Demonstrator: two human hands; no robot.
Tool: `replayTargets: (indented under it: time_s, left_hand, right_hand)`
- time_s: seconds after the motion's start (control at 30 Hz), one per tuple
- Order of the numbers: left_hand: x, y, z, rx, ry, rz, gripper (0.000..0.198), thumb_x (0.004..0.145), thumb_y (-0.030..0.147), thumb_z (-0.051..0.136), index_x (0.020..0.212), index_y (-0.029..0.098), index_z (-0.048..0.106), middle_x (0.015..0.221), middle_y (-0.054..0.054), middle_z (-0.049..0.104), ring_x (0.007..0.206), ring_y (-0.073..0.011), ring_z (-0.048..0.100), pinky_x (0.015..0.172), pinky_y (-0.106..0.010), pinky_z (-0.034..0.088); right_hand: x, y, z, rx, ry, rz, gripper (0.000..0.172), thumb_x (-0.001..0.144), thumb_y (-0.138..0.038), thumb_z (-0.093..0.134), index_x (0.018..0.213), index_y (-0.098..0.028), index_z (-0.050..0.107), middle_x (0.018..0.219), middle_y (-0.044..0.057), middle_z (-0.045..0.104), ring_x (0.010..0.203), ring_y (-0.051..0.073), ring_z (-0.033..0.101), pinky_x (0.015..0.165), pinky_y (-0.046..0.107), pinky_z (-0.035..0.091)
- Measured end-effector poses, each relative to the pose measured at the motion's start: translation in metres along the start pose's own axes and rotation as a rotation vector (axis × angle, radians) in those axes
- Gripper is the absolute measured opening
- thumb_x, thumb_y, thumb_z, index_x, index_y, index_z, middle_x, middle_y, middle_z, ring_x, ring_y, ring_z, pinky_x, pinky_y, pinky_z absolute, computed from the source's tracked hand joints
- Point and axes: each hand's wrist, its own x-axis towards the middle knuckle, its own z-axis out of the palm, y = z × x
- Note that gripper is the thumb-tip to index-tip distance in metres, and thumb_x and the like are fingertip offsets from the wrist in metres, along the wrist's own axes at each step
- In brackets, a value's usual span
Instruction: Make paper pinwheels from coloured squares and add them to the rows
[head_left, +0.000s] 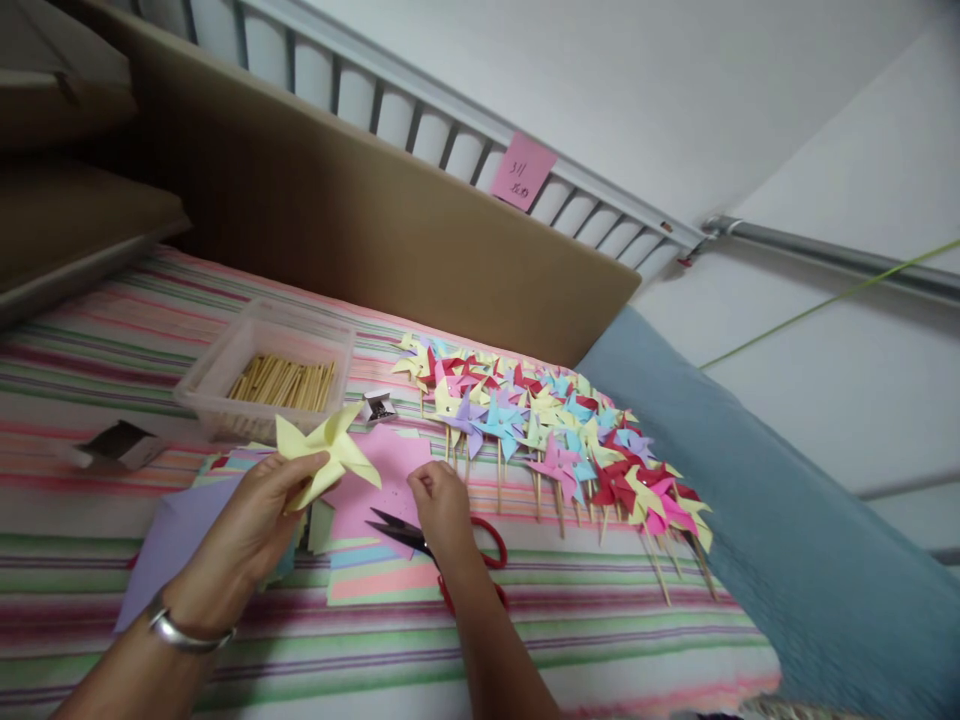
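My left hand (264, 510) grips a folded pale yellow paper pinwheel (334, 452) at its centre, between thumb and fingers. No stick shows on it. To the right, my right hand (441, 492) hovers over pink paper (384, 462) with thumb and fingertips pinched together; whether something tiny is between them I cannot make out. Under my right wrist lie scissors (489, 545) with red handles and dark, slightly parted blades. Coloured paper sheets (382, 585) are stacked beneath the scissors and the pink paper. Just beyond the yellow pinwheel sits a small open box of pins (379, 406).
A clear plastic tub (206, 385) holds many wooden sticks (283, 382). Finished pinwheels (502, 420) on sticks lie in rows at the right. An open small box (120, 443) is at the left. A cardboard panel (390, 240) stands behind the striped cloth (337, 670).
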Motion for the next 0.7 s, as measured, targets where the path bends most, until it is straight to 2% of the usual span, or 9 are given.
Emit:
replayTargets:
  time_s: [0.13,0.27,0.43,0.7]
  left_hand:
    - [-0.001,0.0,0.005,0.016,0.014,-0.007,0.014,0.053,0.008,0.076,0.055,0.019,0.067,0.061,0.001,0.068,0.056,-0.0127,0.06,0.053,-0.019,0.05]
    - [0.0,-0.005,0.004,0.045,-0.002,-0.022,0.013,0.054,0.012,0.077,0.064,0.017,0.07,0.066,0.001,0.07,0.06,-0.0115,0.061,0.056,-0.017,0.049]
    - [0.002,-0.011,0.002,0.089,-0.076,-0.026,0.011,0.058,0.016,0.076,0.067,0.014,0.071,0.062,-0.001,0.068,0.057,-0.0107,0.058,0.054,-0.017,0.044]
    - [0.0,-0.012,0.003,0.153,-0.108,-0.016,0.006,0.06,0.018,0.073,0.065,0.015,0.071,0.059,-0.001,0.067,0.054,-0.0121,0.056,0.053,-0.019,0.041]
  right_hand:
    - [-0.004,-0.004,-0.002,0.157,-0.012,0.08,0.011,0.075,-0.022,0.05,0.065,-0.019,0.055,0.064,0.0,0.061,0.061,0.015,0.058,0.059,0.025,0.046]
    - [-0.005,-0.006,-0.001,0.281,-0.043,0.144,0.01,0.073,-0.024,0.052,0.063,-0.019,0.053,0.058,-0.001,0.06,0.052,0.014,0.058,0.05,0.023,0.045]
    - [-0.005,-0.007,-0.001,0.362,-0.059,0.187,0.01,0.072,-0.026,0.055,0.065,-0.019,0.056,0.055,-0.003,0.056,0.051,0.012,0.054,0.047,0.021,0.044]
    - [-0.007,-0.001,0.006,0.359,-0.043,0.216,0.014,0.073,-0.03,0.056,0.065,-0.018,0.059,0.052,-0.003,0.054,0.048,0.012,0.053,0.044,0.021,0.042]
